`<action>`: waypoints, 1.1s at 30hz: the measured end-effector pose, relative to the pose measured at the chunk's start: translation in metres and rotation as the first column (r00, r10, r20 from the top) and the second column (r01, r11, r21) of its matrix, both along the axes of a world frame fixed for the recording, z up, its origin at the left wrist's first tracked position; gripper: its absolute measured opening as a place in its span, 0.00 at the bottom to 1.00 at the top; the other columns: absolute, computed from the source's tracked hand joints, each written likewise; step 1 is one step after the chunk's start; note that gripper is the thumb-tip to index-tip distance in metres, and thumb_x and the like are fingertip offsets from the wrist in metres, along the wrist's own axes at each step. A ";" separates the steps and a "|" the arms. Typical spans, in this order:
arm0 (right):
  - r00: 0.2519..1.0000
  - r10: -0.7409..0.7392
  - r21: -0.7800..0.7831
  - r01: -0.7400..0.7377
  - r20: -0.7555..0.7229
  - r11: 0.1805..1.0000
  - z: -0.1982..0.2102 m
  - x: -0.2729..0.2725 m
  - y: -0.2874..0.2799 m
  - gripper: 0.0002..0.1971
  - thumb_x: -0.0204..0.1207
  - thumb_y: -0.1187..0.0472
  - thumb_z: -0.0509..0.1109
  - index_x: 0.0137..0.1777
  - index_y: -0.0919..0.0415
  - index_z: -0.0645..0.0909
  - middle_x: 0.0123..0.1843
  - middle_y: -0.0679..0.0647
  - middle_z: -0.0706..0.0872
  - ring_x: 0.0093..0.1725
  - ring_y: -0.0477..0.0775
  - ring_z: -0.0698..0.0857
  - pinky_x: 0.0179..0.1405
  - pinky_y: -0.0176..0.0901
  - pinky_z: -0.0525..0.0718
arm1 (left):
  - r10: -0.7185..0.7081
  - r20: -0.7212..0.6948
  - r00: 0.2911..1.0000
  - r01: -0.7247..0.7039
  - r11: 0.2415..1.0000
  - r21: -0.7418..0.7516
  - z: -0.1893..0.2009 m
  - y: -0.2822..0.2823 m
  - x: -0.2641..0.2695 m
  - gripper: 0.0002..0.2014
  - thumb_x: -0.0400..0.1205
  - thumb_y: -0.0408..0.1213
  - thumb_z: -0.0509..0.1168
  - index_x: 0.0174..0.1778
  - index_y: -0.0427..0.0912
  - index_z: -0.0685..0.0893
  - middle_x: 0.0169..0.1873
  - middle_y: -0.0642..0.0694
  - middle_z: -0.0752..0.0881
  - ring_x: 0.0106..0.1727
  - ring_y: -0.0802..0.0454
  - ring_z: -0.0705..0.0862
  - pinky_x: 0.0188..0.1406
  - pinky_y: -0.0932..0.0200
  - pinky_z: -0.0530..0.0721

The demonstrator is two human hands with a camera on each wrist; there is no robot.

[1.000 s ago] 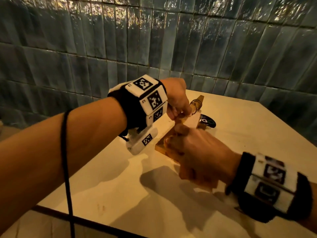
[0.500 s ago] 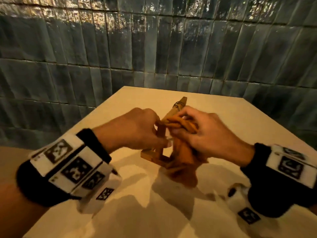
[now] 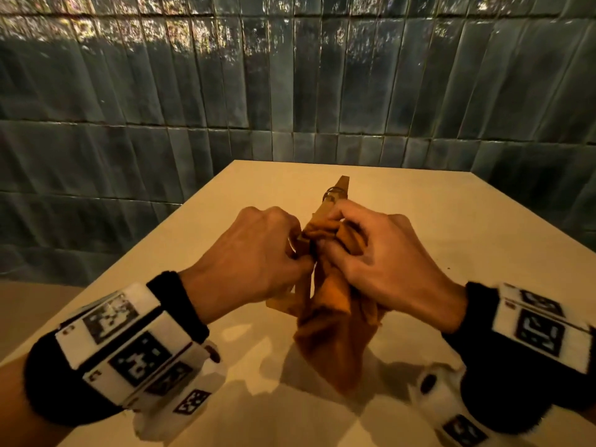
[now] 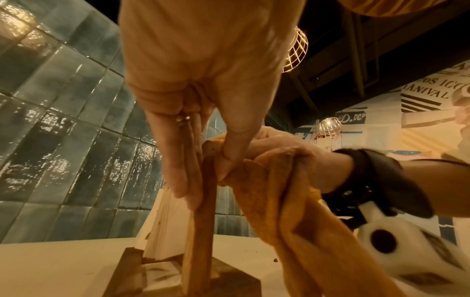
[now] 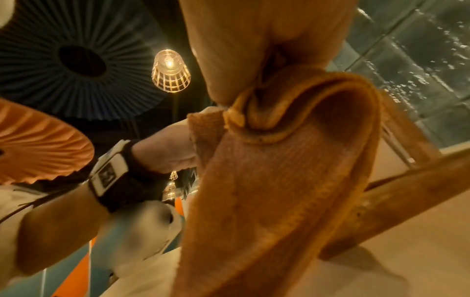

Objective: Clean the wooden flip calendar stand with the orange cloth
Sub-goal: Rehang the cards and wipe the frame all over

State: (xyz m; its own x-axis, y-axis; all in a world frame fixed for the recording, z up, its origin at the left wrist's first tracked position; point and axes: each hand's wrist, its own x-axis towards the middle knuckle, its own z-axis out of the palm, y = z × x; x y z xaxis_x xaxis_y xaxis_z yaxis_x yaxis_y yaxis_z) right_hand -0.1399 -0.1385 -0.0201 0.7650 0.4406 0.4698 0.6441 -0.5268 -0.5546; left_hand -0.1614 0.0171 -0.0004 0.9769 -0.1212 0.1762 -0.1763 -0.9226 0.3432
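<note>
Now the upright wooden flip calendar stand (image 3: 335,201) has both hands level at its upper post, where a second ago the left wrist crossed above it. So wiping looks under way. The left hand (image 3: 254,262) pinches the post; the right hand (image 3: 383,256), just beside, clutches the soft orange cloth (image 3: 335,330) against it, tail hanging onto the pale table (image 3: 451,221).

Open tabletop (image 3: 451,221) on every side of the wooden stand (image 3: 335,195), out to the far and right edges. Blocked behind and to the left by the tiled wall (image 3: 290,91) close past the table's edge. Near side crowded: left hand (image 3: 254,256) and right hand (image 3: 380,253) clamped on the upright, orange cloth (image 3: 332,333) hanging to the surface.
</note>
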 end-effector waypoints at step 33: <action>0.973 -0.144 -0.457 0.214 0.183 0.864 0.029 0.077 -0.006 0.16 0.80 0.60 0.63 0.66 0.45 0.78 0.53 0.48 0.75 0.53 0.46 0.73 0.47 0.35 0.70 | -0.014 0.001 1.000 0.014 0.993 -0.113 -0.009 0.002 0.006 0.15 0.77 0.49 0.67 0.58 0.49 0.83 0.46 0.53 0.88 0.41 0.55 0.88 0.28 0.79 0.74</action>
